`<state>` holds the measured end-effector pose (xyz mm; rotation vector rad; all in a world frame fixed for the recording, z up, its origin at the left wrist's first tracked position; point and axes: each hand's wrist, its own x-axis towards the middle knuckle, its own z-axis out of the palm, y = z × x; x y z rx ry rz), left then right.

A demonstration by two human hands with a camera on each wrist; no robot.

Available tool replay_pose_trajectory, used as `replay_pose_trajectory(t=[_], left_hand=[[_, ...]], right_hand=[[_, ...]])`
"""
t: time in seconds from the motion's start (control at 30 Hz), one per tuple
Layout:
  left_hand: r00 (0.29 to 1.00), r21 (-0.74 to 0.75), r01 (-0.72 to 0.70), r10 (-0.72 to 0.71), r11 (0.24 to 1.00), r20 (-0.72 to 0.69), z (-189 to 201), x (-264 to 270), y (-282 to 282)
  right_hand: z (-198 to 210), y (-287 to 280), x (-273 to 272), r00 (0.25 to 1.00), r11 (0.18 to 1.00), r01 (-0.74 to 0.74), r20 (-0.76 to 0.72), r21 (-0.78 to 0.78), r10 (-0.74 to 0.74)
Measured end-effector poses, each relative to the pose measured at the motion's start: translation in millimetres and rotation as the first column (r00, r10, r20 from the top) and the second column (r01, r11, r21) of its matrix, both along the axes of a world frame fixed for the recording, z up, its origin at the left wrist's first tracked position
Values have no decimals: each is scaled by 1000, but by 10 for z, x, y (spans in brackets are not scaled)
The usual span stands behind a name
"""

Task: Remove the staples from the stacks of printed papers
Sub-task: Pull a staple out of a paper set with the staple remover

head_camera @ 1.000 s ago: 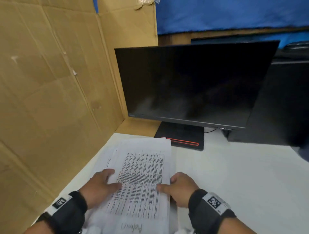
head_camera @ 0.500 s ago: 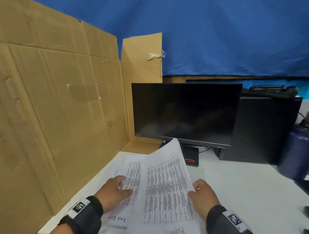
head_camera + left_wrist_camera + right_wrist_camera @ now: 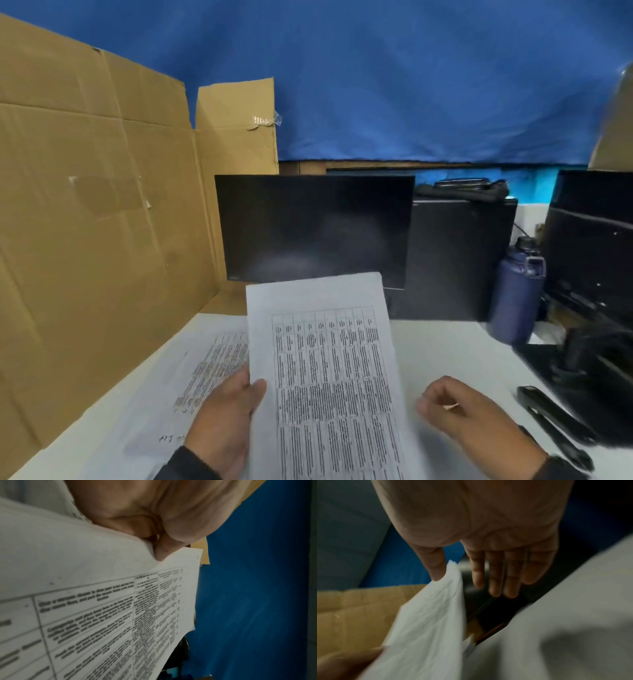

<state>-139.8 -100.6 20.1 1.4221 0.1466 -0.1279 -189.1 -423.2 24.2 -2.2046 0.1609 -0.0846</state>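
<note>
My left hand grips a stack of printed papers by its left edge, thumb on the front page, and holds it upright above the table. The left wrist view shows the thumb pressing the top page of that stack, which carries a printed table. More printed papers lie flat on the white table to the left. My right hand hovers to the right of the held stack and holds nothing. In the right wrist view its fingers are relaxed beside the stack's edge.
A dark monitor stands behind the papers, with a black box and a blue bottle to its right. A long black tool lies at the right on the table. A cardboard wall closes the left side.
The top stack rose from the table, first held by both hands. The right hand has let go and drawn away to the right; the left hand alone now holds the stack upright.
</note>
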Motion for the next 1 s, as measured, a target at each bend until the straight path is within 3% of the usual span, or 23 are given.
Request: replay_pose_trajectory(t=[0.07,0.13,0.23,0.3,0.4,0.43,0.47,0.53,0.57,0.63,0.7,0.77,0.83,0.93,1.0], left_hand=[[1000,114,-19,21,993,-11,-94,-33,57],[1000,169,-27,29,985,-8,-155,-52,104],[1000,151,-7,7,989,7,-246,-37,169],[999,105,14,-17,994,27,-228,-36,184],[999,69,22,-24,997,25,-211,-31,160],[999,75,36,-38,997,29,-196,-40,138],[997,98,56,-60,994,41,-197,-50,114],[988,229,119,-139,966,74,-173,-108,50],[973,322,166,-208,932,99,-139,-173,6],[916,520,255,-376,815,141,-96,-317,-91],[858,678,278,-494,681,144,-85,-452,-182],[825,743,282,-549,607,136,-76,-553,-247],[800,717,330,-585,614,132,-88,-581,-248],[766,649,428,-634,629,110,-110,-549,-202],[758,582,445,-632,681,161,-96,-535,-219]], right_hand=[[-142,-390,59,972,911,150,-113,-384,-208],[-352,-734,154,912,766,197,-173,-612,-373],[-665,-961,234,918,720,-7,-289,-694,-270],[-709,-966,249,926,745,41,-254,-666,-279],[-632,-866,207,950,865,208,-116,-457,-289],[-574,-786,171,949,931,273,-89,-241,-301],[-476,-670,128,945,945,324,-51,37,-322],[-236,-416,7,957,874,274,-23,400,-290],[-115,-261,-47,958,850,252,7,463,-288],[85,88,-222,966,927,167,134,335,-222],[193,427,-401,940,995,101,325,28,-104],[241,603,-482,884,949,134,468,-285,16],[238,625,-478,892,904,145,448,-403,57],[193,563,-434,901,909,140,432,-392,48],[201,574,-455,900,916,90,426,-391,93]])
